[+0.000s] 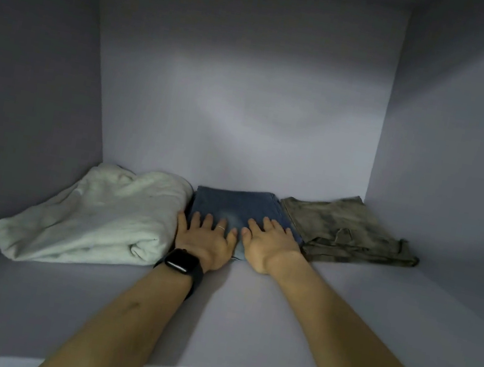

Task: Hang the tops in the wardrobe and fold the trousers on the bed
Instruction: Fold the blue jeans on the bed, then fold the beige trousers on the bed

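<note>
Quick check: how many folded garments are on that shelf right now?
3. A pale one at left, blue denim in the middle under the left hand and right hand, an olive one at right. None seems hidden.

The shelf (244, 312) is looking smooth and matt, like painted board. The blue jeans (237, 205) are showing thick denim, faded pale in one patch. At their 9 o'clock, the white cloth (101, 214) is looking soft and wrinkly. At their 3 o'clock, the green cloth (345, 229) is looking thin, blotchy and matt. The black watch (180, 264) is shining glossy on its face. The thin ring (221, 228) is glinting like metal.
</note>
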Motion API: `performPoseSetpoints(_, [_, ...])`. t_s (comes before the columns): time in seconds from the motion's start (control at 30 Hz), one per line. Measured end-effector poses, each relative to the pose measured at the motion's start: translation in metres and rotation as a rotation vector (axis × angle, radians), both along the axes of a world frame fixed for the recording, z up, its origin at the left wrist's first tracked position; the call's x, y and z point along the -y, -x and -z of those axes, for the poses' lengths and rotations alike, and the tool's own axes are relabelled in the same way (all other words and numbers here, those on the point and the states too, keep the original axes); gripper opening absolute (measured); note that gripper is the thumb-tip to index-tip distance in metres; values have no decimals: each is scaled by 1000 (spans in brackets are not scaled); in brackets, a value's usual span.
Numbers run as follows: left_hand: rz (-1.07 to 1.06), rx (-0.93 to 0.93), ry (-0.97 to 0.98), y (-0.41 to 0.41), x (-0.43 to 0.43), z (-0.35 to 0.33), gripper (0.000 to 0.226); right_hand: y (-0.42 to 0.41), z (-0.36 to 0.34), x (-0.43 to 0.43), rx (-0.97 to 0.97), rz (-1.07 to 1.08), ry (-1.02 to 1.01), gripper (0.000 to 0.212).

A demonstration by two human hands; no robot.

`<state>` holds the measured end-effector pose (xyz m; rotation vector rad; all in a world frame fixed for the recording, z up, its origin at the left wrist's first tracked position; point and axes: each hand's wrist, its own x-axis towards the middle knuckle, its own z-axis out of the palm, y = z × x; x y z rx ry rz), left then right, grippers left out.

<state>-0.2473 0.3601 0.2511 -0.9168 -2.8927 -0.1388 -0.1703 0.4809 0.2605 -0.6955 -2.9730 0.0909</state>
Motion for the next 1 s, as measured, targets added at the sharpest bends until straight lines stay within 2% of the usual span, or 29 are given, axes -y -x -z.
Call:
performPoseSetpoints(0.13, [74,-25,-26,-40,23,-6,60,-30,-12,28,14,31,27,58])
performPoseSetpoints(0.23, [3,-57,-38,-81,56,-11,58,-72,-17,50,-65,-159,75,55])
performPoseSetpoints(0.33, [-110,-23,-182,-129,96,-3,48,-127,1,78,-218,-321,114,47])
performPoseSetpoints(0.37, [-128,-46,-266,-146,109,5,46,-143,9,87,-275,-341,69,45])
performPoseSetpoints(0.43, [-163,-199,-409,-182,142,35,43,-167,34,107,-435,-336,-80,47])
performPoseSetpoints(0.5, [-199,-317,-505,-209,172,62,43,-174,57,124,-610,-319,-146,46])
performPoseSetpoints(0.57, [-273,-344,-543,-236,201,91,45,-181,81,140,-753,-364,-129,42])
performPoseSetpoints(0.63, [-341,-286,-519,-265,231,121,46,-189,110,157,-895,-465,-80,40])
performPoseSetpoints(0.7, [-427,-201,-477,-297,261,152,48,-203,142,177,-984,-625,69,34])
performPoseSetpoints(0.8, [-668,-83,-451,-361,313,206,53,-237,203,226,-820,-878,376,30])
performPoseSetpoints(0.9, [-892,14,-420,-433,354,266,43,-285,264,280,-489,-1025,586,28])
performPoseSetpoints(1.0, [-1164,140,-405,-522,402,315,41,-340,315,344,-69,-1200,681,31])
